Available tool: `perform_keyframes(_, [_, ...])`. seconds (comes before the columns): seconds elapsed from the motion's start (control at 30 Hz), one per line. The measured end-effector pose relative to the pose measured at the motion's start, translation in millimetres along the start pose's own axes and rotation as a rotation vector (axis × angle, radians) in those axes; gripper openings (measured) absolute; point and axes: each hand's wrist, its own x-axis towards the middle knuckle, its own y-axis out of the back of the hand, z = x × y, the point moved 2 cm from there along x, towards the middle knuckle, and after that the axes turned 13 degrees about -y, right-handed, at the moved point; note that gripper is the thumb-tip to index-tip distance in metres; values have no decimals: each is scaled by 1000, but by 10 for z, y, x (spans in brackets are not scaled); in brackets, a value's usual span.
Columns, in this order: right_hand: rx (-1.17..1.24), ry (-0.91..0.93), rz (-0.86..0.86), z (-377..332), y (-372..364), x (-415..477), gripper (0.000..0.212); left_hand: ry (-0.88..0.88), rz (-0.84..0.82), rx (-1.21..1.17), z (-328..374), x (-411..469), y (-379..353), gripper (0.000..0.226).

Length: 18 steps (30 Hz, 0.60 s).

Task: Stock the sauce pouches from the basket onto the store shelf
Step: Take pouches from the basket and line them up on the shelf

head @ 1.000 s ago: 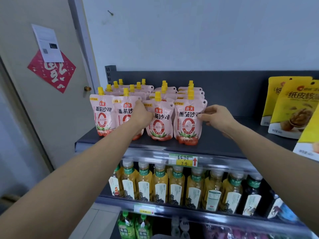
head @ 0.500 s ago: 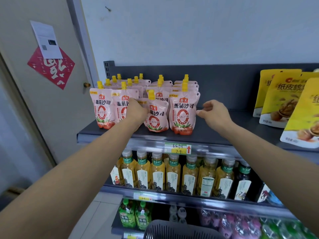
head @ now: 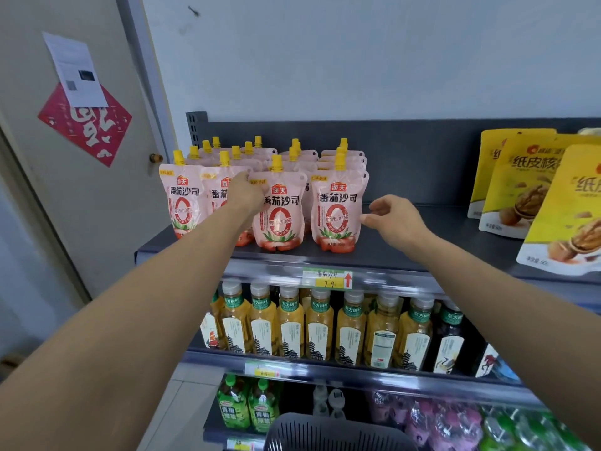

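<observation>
On the top shelf (head: 455, 219), the left hand (head: 245, 196) grips the upper-left edge of a front-row sauce pouch (head: 281, 219); at its 3 o'clock the right hand (head: 395, 219), fingers loosely curled and empty, hovers just beside the end pouch (head: 338, 213); basket (head: 325, 431) at 6 o'clock

Right grip (head: 395, 219) now off the rightmost front pouch (head: 336, 209), fingers (head: 369, 219) loosely curled just beside it; third pouch (head: 281, 216) upright again.

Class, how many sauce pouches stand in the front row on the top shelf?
4: far-left pouch, second pouch partly behind the left hand, third pouch, right-end pouch. More stand behind, partly hidden.
</observation>
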Motion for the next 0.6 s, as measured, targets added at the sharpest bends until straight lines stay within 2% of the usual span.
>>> perform_keyframes(0.13, [-7, -7, -12, 31, -29, 47, 40, 4, -27, -27, -46, 77, -60, 58])
perform_keyframes(0.2, [-6, -7, -15, 47, -48, 75, 39, -14, -25, 30, -76, 96, -81, 59])
perform_keyframes(0.37, [4, -18, -26, 60, -102, 131, 40, -49, -40, 223, -198, 29, -90, 42])
perform_keyframes(0.57, [68, -86, -72, 6, -188, 168, 49, 69, -129, 63, -330, -87, -124, 24])
perform_keyframes(0.6, [89, -104, -88, -15, -203, 174, 52, 93, -148, 34, -346, -104, -136, 26])
